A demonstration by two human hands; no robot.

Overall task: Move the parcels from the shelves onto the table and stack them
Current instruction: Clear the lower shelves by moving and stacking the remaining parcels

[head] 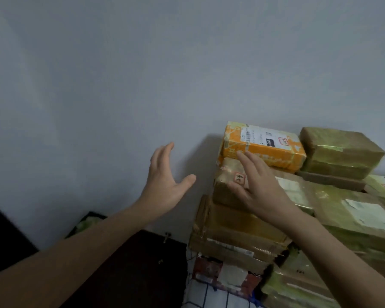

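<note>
A stack of taped parcels fills the right side. On top lies an orange parcel point(262, 145) with a white label. Under it sits a brown taped parcel point(226, 185), and below that a larger brown box point(233, 230). My right hand point(258, 185) is stretched out flat with straight fingers, lying against the brown parcel, fingertips at the orange parcel's lower edge. My left hand point(165, 181) hovers open in the air to the left of the stack, fingers spread, holding nothing.
More brown and green-taped parcels point(340, 152) stand to the right and behind. A red and white box point(220, 272) sits at the stack's bottom on a checked white cloth point(209, 296). A dark cabinet point(142, 263) lies lower left. A grey wall rises behind.
</note>
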